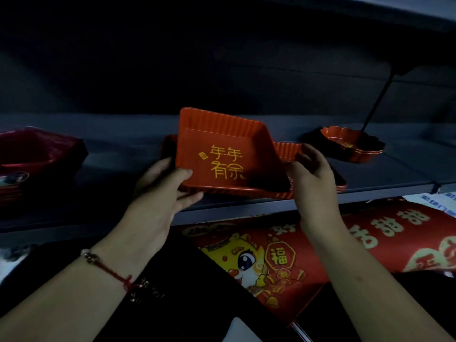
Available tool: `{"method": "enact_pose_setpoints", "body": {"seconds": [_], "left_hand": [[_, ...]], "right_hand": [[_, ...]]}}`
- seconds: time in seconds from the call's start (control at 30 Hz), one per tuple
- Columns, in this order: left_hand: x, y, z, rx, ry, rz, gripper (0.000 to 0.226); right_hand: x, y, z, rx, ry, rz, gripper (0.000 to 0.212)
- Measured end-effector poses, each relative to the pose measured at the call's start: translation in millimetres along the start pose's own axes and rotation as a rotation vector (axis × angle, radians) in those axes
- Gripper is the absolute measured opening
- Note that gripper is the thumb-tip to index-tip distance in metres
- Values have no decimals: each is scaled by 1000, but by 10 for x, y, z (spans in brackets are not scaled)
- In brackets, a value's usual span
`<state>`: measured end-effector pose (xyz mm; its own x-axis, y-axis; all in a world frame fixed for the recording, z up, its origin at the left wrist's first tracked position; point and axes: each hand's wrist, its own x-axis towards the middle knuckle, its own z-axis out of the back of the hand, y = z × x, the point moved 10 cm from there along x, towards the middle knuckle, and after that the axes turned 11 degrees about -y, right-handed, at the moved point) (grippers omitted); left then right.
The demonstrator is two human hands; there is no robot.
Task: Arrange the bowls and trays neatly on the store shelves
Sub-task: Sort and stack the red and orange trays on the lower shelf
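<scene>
Left hand [165,183] gripping tilted red tray [222,154], dim grey shelf [123,144], right hand [312,174] alongside

Both bare forearms reach up and forward, left hand [164,186] with thumb laid over the near-left corner of the red tray [222,154] and fingers curled under it, red string bracelet [108,270] on that wrist, right hand [312,174] fingers loosely spread at the tray's right edge, contact unclear.
</scene>
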<state>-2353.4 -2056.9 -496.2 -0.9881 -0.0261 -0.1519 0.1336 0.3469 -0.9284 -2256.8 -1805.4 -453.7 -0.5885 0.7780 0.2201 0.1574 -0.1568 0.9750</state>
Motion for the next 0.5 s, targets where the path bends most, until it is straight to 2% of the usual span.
{"method": "enact_pose_setpoints", "body": {"seconds": [0.07, 0.17, 0.3, 0.37, 0.5], "left_hand": [[53, -10, 49, -20, -25, 18, 14], [134, -14, 88, -31, -51, 47, 8], [214, -174, 133, 96, -59, -111, 46], [214, -292, 154, 203, -54, -249, 49], [256, -393, 194, 358, -77, -397, 39]], "right_hand": [[10, -86, -124, -37, 38, -41, 38], [-5, -179, -291, 14, 78, -109, 20], [15, -173, -495, 82, 140, -137, 25], [39, -156, -563, 16, 162, -68, 24], [61, -48, -745, -348, 195, 207, 31]]}}
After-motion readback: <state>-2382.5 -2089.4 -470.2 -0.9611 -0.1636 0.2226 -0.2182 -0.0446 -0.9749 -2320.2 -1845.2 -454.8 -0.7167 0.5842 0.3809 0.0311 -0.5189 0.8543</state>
